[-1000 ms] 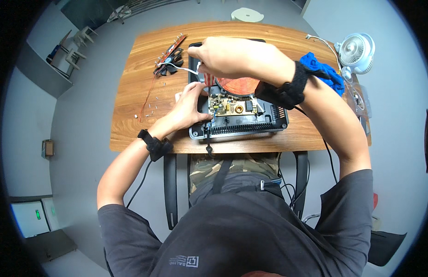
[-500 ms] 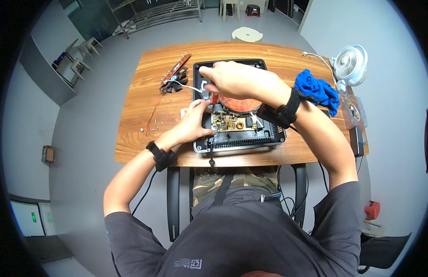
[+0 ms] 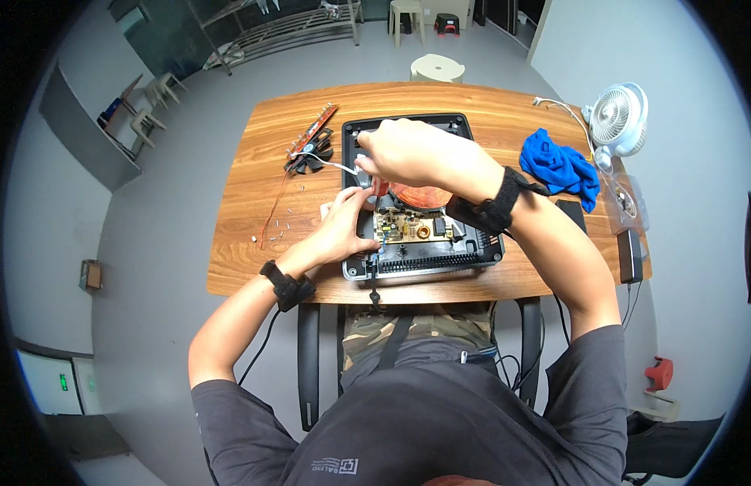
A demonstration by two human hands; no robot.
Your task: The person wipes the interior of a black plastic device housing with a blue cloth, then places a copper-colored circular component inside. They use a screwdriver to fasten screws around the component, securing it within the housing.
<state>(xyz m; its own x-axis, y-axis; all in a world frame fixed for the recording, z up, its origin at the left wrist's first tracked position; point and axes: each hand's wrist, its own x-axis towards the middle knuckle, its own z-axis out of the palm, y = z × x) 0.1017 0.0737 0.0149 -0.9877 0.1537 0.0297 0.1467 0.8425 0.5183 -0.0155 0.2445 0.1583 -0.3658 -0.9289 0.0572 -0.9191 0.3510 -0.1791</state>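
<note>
- Our right hand (image 3: 408,147) was closed around the red-handled tool (image 3: 380,187), held above the left part of the opened black housing (image 3: 463,122); we could not tell where its tip met the work.
- Our left hand (image 3: 343,223) was open at the housing's left side, thumb and forefinger spread, the thumb near the circuit board (image 3: 404,226) and the forefinger close to the tool.
- We had the circuit board lying inside the housing, just nearer us than the copper-coloured coil (image 3: 424,197), which our right forearm partly covered.
- To the left on the wooden table (image 3: 250,182) we had a small black fan (image 3: 315,155), a red circuit strip (image 3: 317,125) and scattered screws (image 3: 280,226).
- To our right lay a crumpled blue cloth (image 3: 557,168).
</note>
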